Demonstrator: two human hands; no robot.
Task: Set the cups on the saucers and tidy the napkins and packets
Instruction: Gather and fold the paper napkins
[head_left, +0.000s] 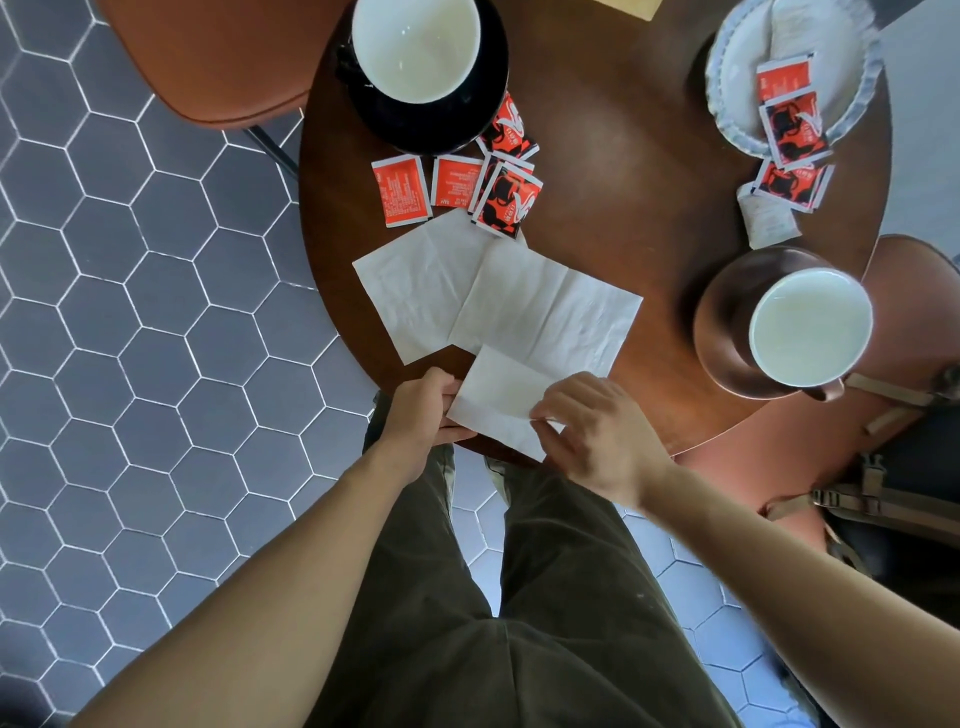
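- Left hand (422, 410) fingers pinch left edge of small folded napkin (498, 402); right hand (597, 426) fingers pinch its right edge, at near rim of desk (623, 156).
- Two more napkins (415, 291) lie flat and overlapping just beyond.
- Red packets (488, 182) scattered farther, more on white plate (852, 88) far right.
- White cup (415, 47) on black saucer (488, 93) far; second cup (810, 327) on brown saucer (727, 322) right.
- Round dark wood top; grey hexagon-tile floor (130, 312); brown chair (218, 62) far left.

Black cup (415, 47) — rim cut off above.
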